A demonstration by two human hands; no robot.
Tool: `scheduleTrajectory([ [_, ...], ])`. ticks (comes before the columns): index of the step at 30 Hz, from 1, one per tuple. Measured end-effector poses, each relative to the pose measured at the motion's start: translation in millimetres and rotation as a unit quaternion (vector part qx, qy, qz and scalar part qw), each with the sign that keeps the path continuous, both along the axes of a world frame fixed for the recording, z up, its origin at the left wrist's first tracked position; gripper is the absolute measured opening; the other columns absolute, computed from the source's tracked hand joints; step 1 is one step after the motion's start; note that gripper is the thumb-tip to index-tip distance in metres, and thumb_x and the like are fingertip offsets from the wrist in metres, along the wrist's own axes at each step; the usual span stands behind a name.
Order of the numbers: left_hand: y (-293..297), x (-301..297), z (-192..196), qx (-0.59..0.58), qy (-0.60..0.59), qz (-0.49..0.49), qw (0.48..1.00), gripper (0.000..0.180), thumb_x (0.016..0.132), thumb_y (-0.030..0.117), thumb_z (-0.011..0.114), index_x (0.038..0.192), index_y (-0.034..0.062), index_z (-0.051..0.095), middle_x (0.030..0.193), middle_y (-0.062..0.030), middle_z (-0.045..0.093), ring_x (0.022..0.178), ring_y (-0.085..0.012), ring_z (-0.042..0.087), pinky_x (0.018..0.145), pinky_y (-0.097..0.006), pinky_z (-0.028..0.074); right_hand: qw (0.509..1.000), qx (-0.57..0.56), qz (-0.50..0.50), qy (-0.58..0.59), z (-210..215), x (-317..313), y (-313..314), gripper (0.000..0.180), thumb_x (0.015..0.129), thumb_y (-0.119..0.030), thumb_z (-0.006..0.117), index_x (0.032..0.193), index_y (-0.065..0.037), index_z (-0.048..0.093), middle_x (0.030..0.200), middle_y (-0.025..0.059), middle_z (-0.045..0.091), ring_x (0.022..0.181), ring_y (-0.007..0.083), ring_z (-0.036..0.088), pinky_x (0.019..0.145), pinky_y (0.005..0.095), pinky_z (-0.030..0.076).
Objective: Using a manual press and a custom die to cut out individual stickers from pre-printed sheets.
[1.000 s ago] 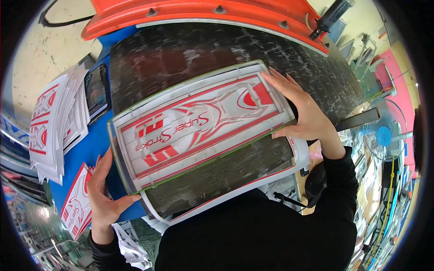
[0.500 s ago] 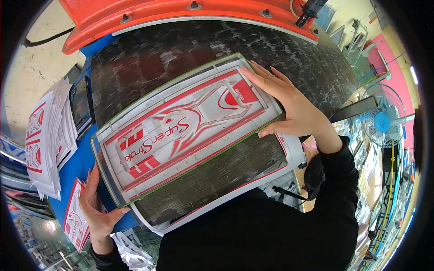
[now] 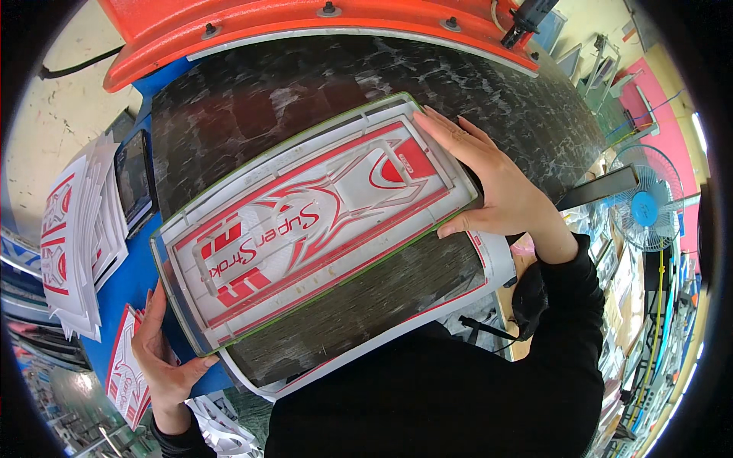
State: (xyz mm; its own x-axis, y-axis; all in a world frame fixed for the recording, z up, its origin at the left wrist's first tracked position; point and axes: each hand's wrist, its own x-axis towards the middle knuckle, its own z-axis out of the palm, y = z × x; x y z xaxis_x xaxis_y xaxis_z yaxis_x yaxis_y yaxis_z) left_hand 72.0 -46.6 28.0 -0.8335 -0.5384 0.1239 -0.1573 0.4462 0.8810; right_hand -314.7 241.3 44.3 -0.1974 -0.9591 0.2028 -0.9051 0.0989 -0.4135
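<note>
A clear rectangular cutting die (image 3: 286,314) with green edges lies slantwise over a printed red-and-white sheet (image 3: 355,183), whose pattern shows through it. My right hand (image 3: 496,187) grips its right end, fingers over the far corner and thumb on the near edge. At the left end my left hand (image 3: 164,362) holds the near corner between thumb and fingers. Beneath is a worn black board (image 3: 366,69). White sheet offcut with a red border (image 3: 366,347) runs along the board's near edge, against my body.
An orange-red machine beam (image 3: 267,30) with bolts crosses the far side. Stacked printed sheets (image 3: 80,244), a phone (image 3: 136,183) and another printed piece (image 3: 126,374) lie on a blue surface at left. At right are a metal bar (image 3: 599,187) and a blue fan (image 3: 645,208).
The die has shifted slightly toward me, mostly at its left end, and my left hand has moved slightly with it. Both hands keep their hold.
</note>
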Motion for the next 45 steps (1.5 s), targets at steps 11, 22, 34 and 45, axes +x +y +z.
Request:
scheduleTrajectory([
  [11,-0.4,-1.2,0.3,-0.016,-0.005,-0.001,1.000,0.114,0.064,0.046,0.093,0.146,-0.0134,0.041,0.147,-0.0283,0.050,0.141,-0.0349,0.046,0.122,-0.046,0.019,1.000,0.007,0.008,0.000,2.8,-0.7,1.5,0.118,0.067,-0.049,0.089,0.161,-0.015,0.024,0.163,0.0174,0.030,0.153,0.0341,0.023,0.122,0.0618,0.014],
  [22,-2.5,4.0,8.5,-0.095,-0.050,-0.005,0.994,0.108,0.057,0.031,0.093,0.147,-0.0050,0.046,0.149,-0.0203,0.052,0.142,-0.0318,0.046,0.121,-0.053,0.017,0.999,0.007,0.026,-0.034,12.6,5.7,-6.1,0.119,0.063,-0.042,0.090,0.160,-0.012,0.028,0.162,0.0165,0.034,0.151,0.0333,0.030,0.121,0.0572,0.017],
  [34,-2.5,3.2,13.5,-0.098,-0.041,-0.044,0.993,0.106,0.060,0.023,0.096,0.150,0.0020,0.045,0.154,-0.0173,0.047,0.145,-0.0339,0.042,0.121,-0.058,0.014,1.000,0.013,-0.010,-0.017,4.9,3.6,-3.0,0.117,0.073,-0.071,0.071,0.154,0.004,0.033,0.159,0.0210,0.037,0.146,0.0345,0.039,0.123,0.0514,0.015],
  [45,-6.0,2.9,11.1,-0.120,-0.032,-0.053,0.991,0.108,0.059,0.026,0.097,0.150,0.0018,0.044,0.151,-0.0180,0.050,0.144,-0.0334,0.043,0.120,-0.060,0.016,1.000,0.014,-0.014,-0.019,4.6,2.3,-2.9,0.118,0.072,-0.073,0.070,0.155,0.002,0.032,0.159,0.0199,0.037,0.146,0.0332,0.039,0.123,0.0515,0.015],
])
